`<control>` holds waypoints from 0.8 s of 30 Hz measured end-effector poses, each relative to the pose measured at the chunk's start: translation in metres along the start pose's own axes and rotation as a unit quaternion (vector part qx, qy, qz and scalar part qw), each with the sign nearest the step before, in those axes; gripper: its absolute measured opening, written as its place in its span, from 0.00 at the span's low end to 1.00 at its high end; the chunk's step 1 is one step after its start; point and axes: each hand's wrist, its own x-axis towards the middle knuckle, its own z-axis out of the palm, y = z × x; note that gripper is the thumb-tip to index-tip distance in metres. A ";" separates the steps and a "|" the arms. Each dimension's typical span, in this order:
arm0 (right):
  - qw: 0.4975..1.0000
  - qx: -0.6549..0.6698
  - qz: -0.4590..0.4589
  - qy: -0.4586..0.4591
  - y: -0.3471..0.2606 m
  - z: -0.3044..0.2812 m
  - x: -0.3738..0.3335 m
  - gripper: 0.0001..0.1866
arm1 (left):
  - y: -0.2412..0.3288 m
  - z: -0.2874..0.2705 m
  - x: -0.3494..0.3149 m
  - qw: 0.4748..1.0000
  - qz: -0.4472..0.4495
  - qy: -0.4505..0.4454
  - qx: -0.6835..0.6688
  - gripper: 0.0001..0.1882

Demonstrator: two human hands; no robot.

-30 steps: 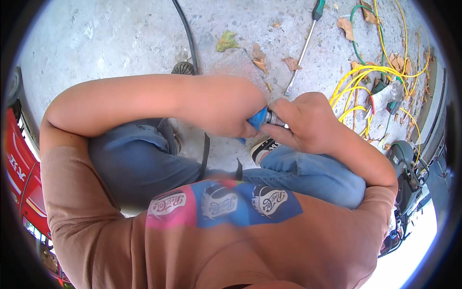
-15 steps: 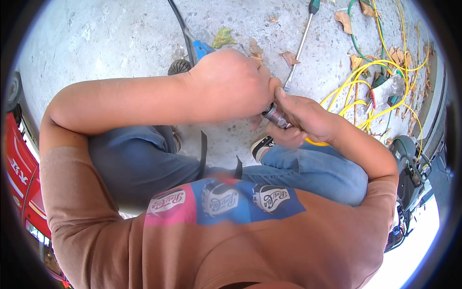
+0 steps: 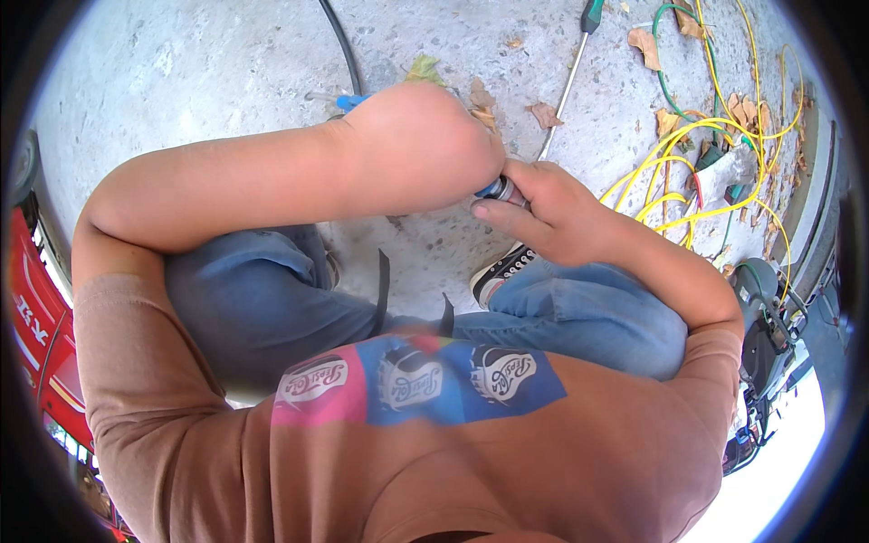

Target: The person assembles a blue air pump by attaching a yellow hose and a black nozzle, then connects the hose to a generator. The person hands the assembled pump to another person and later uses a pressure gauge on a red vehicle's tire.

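Observation:
My left hand (image 3: 425, 145) is a closed fist in front of me, back of the hand up, and what lies inside it is hidden. A blue piece (image 3: 348, 101) shows beyond its wrist; I cannot tell if it belongs to what the fist holds. Right against this fist, my right hand (image 3: 566, 213) closes its thumb and fingers round a short metal cylinder (image 3: 499, 188). Only the cylinder's end shows between the two hands, with a bit of blue beside it.
A long screwdriver (image 3: 568, 81) with a green handle lies on the concrete floor (image 3: 208, 81). Tangled yellow cord (image 3: 665, 149) and dry leaves (image 3: 644, 47) spread to the right. A black cable (image 3: 341, 45) runs in from the far edge. My sneaker (image 3: 498, 273) stands below my hands.
My right hand has turned and moved slightly up and left, covering more of the metal cylinder. The blue piece shows lower and farther left, and a dark ribbed round thing is now hidden.

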 end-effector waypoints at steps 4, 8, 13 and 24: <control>0.985 -0.168 -0.025 0.028 -0.004 0.004 0.001 0.14 | -0.001 -0.018 0.003 0.976 -0.053 -0.169 -0.129 0.11; 0.995 0.099 0.001 -0.026 0.009 0.006 0.002 0.17 | -0.002 -0.007 0.003 0.988 -0.034 -0.114 -0.095 0.09; 0.789 0.534 0.189 -0.237 -0.017 -0.004 0.000 0.23 | 0.003 0.003 0.006 0.973 0.116 0.198 0.025 0.08; 0.849 0.452 0.215 -0.167 -0.023 -0.007 0.000 0.26 | -0.004 -0.005 -0.008 0.981 0.065 0.169 0.063 0.09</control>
